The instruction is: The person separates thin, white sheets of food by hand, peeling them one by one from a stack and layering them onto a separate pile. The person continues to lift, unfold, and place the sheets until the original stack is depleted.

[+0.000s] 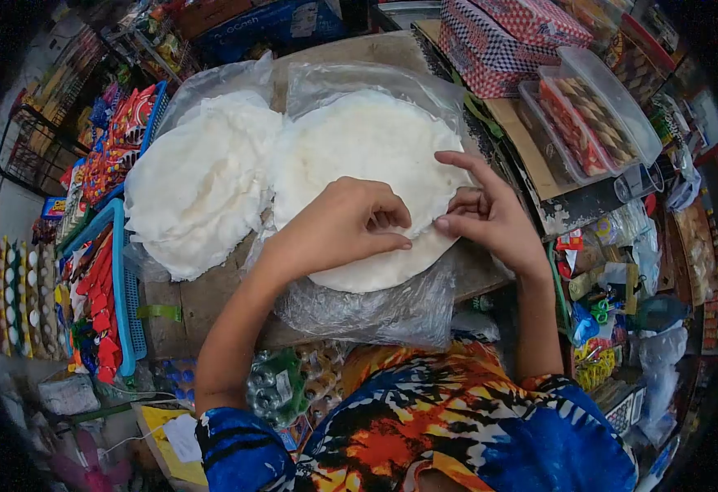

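A stack of thin, round white sheets, like spring roll wrappers, lies on clear plastic in front of me. My left hand is over the stack, fingers curled, with a gap between thumb and index finger and nothing visible in it. At the stack's right edge is my right hand. Its index finger stretches out, the other fingers bend, and the thumb tip rests on or just above a sheet's edge. To the left lies a second pile of wrinkled white sheets, also on plastic, its edges ragged.
A wooden table bears both piles. Blue baskets of colourful packets stand left, beside egg trays. At the upper right are a red-and-white checked box and clear containers of rolled snacks. Plastic bottles stand below the table's front edge.
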Action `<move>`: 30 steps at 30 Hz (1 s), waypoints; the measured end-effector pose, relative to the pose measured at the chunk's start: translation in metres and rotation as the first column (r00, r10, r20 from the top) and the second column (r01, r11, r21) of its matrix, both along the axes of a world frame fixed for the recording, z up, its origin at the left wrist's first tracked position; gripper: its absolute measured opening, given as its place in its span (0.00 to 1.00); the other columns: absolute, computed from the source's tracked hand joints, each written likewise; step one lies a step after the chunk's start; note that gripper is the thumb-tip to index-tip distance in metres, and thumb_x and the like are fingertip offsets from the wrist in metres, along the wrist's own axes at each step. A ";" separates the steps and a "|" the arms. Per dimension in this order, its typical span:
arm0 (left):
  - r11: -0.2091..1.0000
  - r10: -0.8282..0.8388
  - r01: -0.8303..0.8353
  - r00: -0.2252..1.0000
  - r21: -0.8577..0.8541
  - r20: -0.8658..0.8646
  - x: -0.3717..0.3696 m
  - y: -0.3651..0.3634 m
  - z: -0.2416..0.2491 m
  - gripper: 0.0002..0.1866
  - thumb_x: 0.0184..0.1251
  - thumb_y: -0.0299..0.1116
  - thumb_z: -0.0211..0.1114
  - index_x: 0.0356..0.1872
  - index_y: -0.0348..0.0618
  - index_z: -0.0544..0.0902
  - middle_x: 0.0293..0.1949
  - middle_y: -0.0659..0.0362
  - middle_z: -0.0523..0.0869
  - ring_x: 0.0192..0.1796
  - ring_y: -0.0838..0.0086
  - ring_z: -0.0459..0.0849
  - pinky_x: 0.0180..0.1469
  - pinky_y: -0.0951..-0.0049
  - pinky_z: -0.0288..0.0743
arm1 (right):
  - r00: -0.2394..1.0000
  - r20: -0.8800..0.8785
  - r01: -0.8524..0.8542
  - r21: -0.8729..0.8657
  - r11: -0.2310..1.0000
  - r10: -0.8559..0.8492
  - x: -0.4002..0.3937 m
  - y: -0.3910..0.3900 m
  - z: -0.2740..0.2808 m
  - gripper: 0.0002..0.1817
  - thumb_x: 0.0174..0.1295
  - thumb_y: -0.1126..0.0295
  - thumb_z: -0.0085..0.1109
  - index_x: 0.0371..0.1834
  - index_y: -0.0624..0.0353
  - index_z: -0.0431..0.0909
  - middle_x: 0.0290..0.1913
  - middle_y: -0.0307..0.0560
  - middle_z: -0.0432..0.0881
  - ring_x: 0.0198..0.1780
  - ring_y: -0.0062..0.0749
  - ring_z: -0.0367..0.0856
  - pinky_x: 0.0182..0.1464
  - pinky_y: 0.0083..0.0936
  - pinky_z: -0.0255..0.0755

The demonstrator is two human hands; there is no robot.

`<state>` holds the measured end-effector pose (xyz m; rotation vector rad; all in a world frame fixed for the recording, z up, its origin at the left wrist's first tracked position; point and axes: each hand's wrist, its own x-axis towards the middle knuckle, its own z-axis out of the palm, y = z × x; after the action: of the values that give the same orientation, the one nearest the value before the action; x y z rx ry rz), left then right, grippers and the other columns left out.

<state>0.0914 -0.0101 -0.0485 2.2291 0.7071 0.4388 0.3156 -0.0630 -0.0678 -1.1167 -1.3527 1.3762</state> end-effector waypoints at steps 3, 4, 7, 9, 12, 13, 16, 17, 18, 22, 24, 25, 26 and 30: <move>0.991 -0.001 0.009 0.998 0.133 -0.056 0.003 -0.002 -0.002 0.09 0.55 0.29 0.68 0.36 0.37 0.85 0.32 0.55 0.85 0.34 0.69 0.83 0.40 0.71 0.75 | 0.999 0.042 0.024 0.019 1.000 -0.025 -0.008 -0.006 0.001 0.36 0.51 0.83 0.62 0.67 0.55 0.63 0.27 0.33 0.73 0.32 0.12 0.72 0.34 0.11 0.65; 0.992 -0.004 0.011 0.998 0.129 -0.056 0.004 -0.002 -0.003 0.09 0.55 0.29 0.68 0.36 0.37 0.85 0.32 0.55 0.85 0.34 0.69 0.83 0.40 0.71 0.75 | 0.997 0.053 0.050 0.038 0.998 -0.052 -0.011 -0.007 0.000 0.36 0.51 0.83 0.62 0.66 0.55 0.63 0.27 0.33 0.73 0.32 0.12 0.72 0.34 0.11 0.65; 0.999 0.033 -0.033 0.999 0.002 -0.017 0.002 0.000 -0.006 0.09 0.56 0.28 0.67 0.36 0.36 0.85 0.32 0.54 0.85 0.34 0.70 0.83 0.39 0.73 0.75 | 0.993 0.033 0.112 0.057 0.992 -0.114 -0.015 -0.004 -0.009 0.35 0.52 0.83 0.62 0.65 0.55 0.64 0.28 0.33 0.74 0.33 0.12 0.72 0.35 0.11 0.65; 0.999 0.015 -0.014 1.000 -0.050 0.019 0.000 0.003 -0.007 0.08 0.56 0.28 0.66 0.36 0.36 0.85 0.32 0.54 0.85 0.34 0.70 0.83 0.39 0.73 0.75 | 0.989 0.002 0.145 0.081 0.986 -0.145 -0.017 -0.003 -0.010 0.34 0.52 0.83 0.62 0.65 0.55 0.65 0.28 0.33 0.74 0.33 0.12 0.73 0.36 0.11 0.65; 0.999 -0.018 0.019 1.000 -0.037 0.025 -0.002 0.005 -0.007 0.07 0.56 0.28 0.67 0.34 0.36 0.85 0.31 0.54 0.85 0.34 0.70 0.83 0.40 0.73 0.75 | 0.988 0.004 0.157 0.066 0.985 -0.157 -0.016 -0.004 -0.009 0.34 0.52 0.82 0.63 0.65 0.55 0.64 0.28 0.34 0.75 0.34 0.12 0.74 0.37 0.11 0.66; 0.999 -0.019 0.020 0.999 -0.037 0.026 -0.002 0.005 -0.007 0.07 0.56 0.28 0.67 0.34 0.36 0.85 0.31 0.54 0.85 0.34 0.70 0.83 0.40 0.73 0.75 | 0.991 0.013 0.130 0.069 0.989 -0.131 -0.016 -0.006 -0.008 0.34 0.52 0.82 0.63 0.65 0.54 0.64 0.28 0.34 0.76 0.34 0.13 0.75 0.37 0.11 0.66; 0.999 -0.036 0.036 0.999 0.006 0.030 -0.001 0.003 -0.004 0.07 0.55 0.28 0.67 0.33 0.36 0.85 0.31 0.54 0.84 0.34 0.69 0.83 0.40 0.72 0.75 | 0.994 0.034 0.097 0.077 0.992 -0.100 -0.018 -0.009 -0.009 0.35 0.52 0.81 0.63 0.65 0.54 0.62 0.29 0.35 0.77 0.35 0.13 0.77 0.36 0.11 0.66; 1.000 -0.026 0.026 0.999 0.004 0.020 0.001 0.001 -0.002 0.07 0.55 0.28 0.67 0.32 0.36 0.85 0.31 0.54 0.84 0.34 0.69 0.83 0.40 0.72 0.75 | 0.994 0.047 0.090 0.084 0.992 -0.094 -0.019 -0.009 -0.009 0.36 0.52 0.81 0.63 0.66 0.54 0.62 0.30 0.35 0.78 0.36 0.14 0.77 0.35 0.10 0.65; 1.000 -0.016 0.016 1.000 0.003 0.011 0.002 0.001 -0.001 0.06 0.55 0.28 0.67 0.32 0.36 0.85 0.30 0.54 0.84 0.33 0.68 0.83 0.39 0.72 0.74 | 0.994 0.048 0.091 0.085 0.992 -0.095 -0.020 -0.010 -0.010 0.36 0.52 0.81 0.63 0.66 0.54 0.62 0.30 0.35 0.78 0.36 0.14 0.77 0.35 0.10 0.65; 0.999 0.009 -0.008 0.999 -0.031 0.033 0.002 0.002 -0.007 0.06 0.55 0.28 0.67 0.32 0.36 0.85 0.30 0.55 0.84 0.33 0.68 0.83 0.39 0.71 0.74 | 0.989 0.092 0.108 0.110 0.988 -0.118 -0.022 -0.012 -0.008 0.37 0.50 0.81 0.64 0.65 0.53 0.62 0.30 0.35 0.79 0.35 0.13 0.77 0.32 0.10 0.63; 1.000 0.002 -0.002 1.000 0.015 0.027 0.002 0.002 -0.008 0.06 0.55 0.28 0.66 0.31 0.36 0.84 0.29 0.54 0.84 0.32 0.68 0.83 0.38 0.72 0.75 | 0.989 0.086 0.113 0.090 0.989 -0.121 -0.024 -0.014 -0.007 0.37 0.50 0.81 0.64 0.65 0.53 0.62 0.29 0.35 0.79 0.34 0.13 0.77 0.31 0.11 0.62; 1.000 0.002 -0.002 1.000 0.014 0.026 0.002 0.001 -0.008 0.06 0.55 0.28 0.66 0.31 0.36 0.84 0.29 0.54 0.84 0.32 0.68 0.83 0.38 0.72 0.75 | 0.985 0.118 0.115 0.104 0.988 -0.127 -0.024 -0.014 -0.006 0.37 0.50 0.81 0.64 0.65 0.53 0.62 0.30 0.35 0.80 0.34 0.12 0.76 0.31 0.11 0.62; 1.000 0.021 -0.021 0.999 0.011 0.026 0.003 0.000 -0.007 0.06 0.54 0.28 0.66 0.31 0.36 0.84 0.29 0.54 0.84 0.31 0.69 0.83 0.38 0.72 0.75 | 0.980 0.150 0.117 0.117 0.986 -0.134 -0.025 -0.015 -0.006 0.37 0.50 0.81 0.64 0.65 0.53 0.62 0.30 0.36 0.80 0.33 0.12 0.75 0.31 0.11 0.62; 0.999 0.041 -0.041 0.999 0.017 0.029 0.005 -0.002 -0.007 0.07 0.54 0.28 0.65 0.30 0.34 0.82 0.28 0.53 0.84 0.30 0.70 0.83 0.38 0.73 0.76 | 0.979 0.140 0.130 0.122 0.984 -0.147 -0.029 -0.016 -0.007 0.37 0.49 0.81 0.64 0.65 0.52 0.62 0.30 0.36 0.80 0.32 0.12 0.74 0.31 0.11 0.62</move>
<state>0.0964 -0.0117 -0.0555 2.2242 0.7375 0.4981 0.2862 -0.0787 -0.0744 -1.2332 -1.4115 1.1206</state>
